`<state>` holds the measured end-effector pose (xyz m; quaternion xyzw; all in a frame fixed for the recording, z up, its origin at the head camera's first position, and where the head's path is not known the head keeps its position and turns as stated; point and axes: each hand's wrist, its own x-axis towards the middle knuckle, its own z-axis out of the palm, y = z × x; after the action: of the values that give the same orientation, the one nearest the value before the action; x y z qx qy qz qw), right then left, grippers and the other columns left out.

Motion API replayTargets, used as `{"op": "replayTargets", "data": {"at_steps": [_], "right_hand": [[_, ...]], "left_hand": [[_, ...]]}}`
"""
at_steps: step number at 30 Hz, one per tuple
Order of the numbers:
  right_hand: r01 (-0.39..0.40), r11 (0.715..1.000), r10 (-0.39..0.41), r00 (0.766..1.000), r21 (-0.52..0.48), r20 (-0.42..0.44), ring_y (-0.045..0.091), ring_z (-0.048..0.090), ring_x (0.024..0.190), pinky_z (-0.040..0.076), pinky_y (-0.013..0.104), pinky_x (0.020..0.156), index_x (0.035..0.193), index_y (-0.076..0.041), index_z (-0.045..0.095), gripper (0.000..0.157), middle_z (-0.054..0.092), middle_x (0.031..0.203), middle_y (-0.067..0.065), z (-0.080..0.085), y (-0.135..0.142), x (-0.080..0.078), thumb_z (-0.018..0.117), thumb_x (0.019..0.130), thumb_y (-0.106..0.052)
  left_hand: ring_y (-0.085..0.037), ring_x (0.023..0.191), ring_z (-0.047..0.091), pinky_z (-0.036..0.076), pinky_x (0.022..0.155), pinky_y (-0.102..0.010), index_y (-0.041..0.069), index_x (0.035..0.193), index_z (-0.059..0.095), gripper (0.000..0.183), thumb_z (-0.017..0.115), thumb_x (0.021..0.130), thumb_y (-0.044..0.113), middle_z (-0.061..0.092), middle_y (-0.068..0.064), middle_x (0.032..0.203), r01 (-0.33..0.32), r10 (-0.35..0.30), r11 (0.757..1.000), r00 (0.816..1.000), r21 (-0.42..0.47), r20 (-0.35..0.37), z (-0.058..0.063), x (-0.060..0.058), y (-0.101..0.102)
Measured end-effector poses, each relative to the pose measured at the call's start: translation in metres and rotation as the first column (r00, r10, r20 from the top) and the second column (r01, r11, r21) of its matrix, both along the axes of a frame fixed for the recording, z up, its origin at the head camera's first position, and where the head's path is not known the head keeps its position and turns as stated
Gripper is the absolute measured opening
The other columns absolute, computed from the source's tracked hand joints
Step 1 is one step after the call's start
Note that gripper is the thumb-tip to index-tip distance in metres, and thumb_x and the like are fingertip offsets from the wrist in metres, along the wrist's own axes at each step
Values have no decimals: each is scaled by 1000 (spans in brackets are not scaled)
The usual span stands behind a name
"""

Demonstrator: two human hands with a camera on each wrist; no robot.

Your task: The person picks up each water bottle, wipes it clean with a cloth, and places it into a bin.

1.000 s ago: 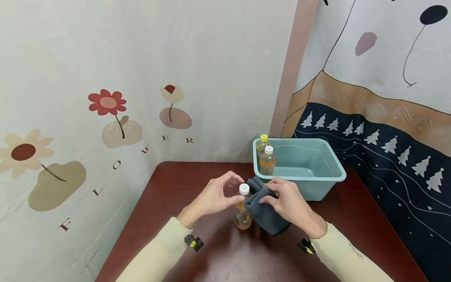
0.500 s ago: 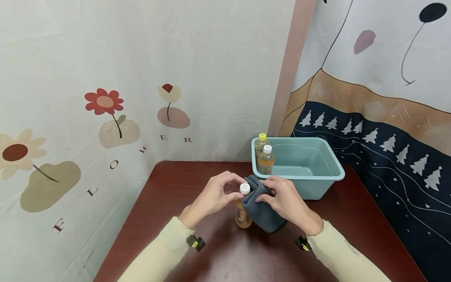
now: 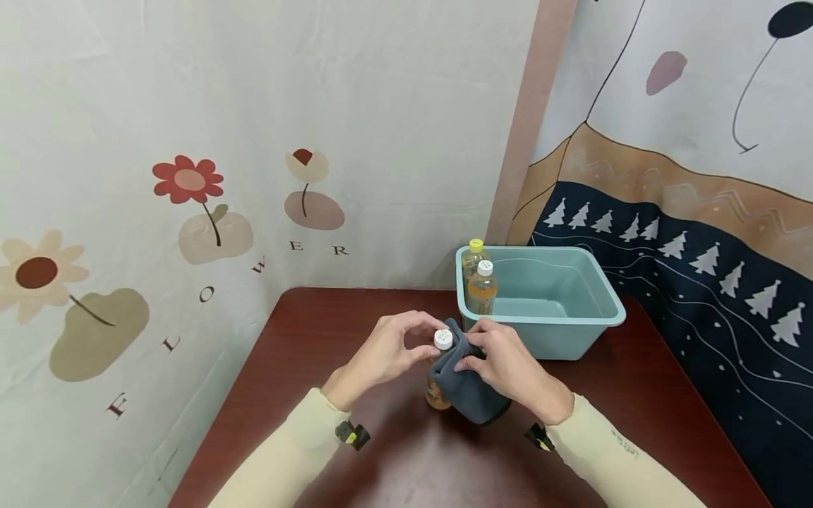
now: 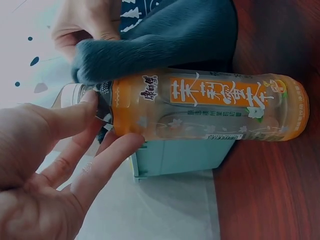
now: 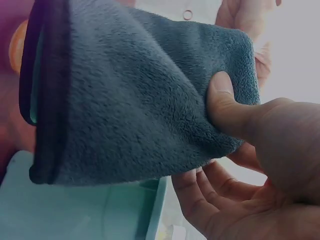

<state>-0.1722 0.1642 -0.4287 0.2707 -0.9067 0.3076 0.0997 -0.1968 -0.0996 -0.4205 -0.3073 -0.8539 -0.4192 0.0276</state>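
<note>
A plastic tea bottle with a white cap and an orange label stands upright on the table. My left hand pinches its neck just below the cap, between thumb and fingers. A folded dark grey-blue cloth hangs from my right hand, its top edge pinched between thumb and fingers. The cloth lies against the bottle's right side and covers part of it in the head view. In the right wrist view the cloth hides nearly all of the bottle.
Behind the hands, at the back right of the dark red table, stands a light blue plastic bin. At its left end are two bottles, one with a yellow cap and one with a white cap. Printed wall cloths rise behind the table.
My right hand has shifted a little left with the cloth, which now covers more of the bottle. The left hand has kept its hold on the bottle's neck.
</note>
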Motion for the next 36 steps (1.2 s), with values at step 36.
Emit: {"op": "replayTargets", "data": {"at_steps": [36], "right_hand": [[-135, 985, 106, 965, 106, 239, 5, 73, 79, 47, 19, 61, 97, -12, 91, 22, 87, 90, 0, -86, -7, -28, 86, 95, 9]], "left_hand": [[-19, 119, 81, 67, 106, -38, 23, 136, 78, 41, 94, 100, 13, 81, 3, 128, -28, 29, 998, 999, -61, 14, 2, -1, -8]]}}
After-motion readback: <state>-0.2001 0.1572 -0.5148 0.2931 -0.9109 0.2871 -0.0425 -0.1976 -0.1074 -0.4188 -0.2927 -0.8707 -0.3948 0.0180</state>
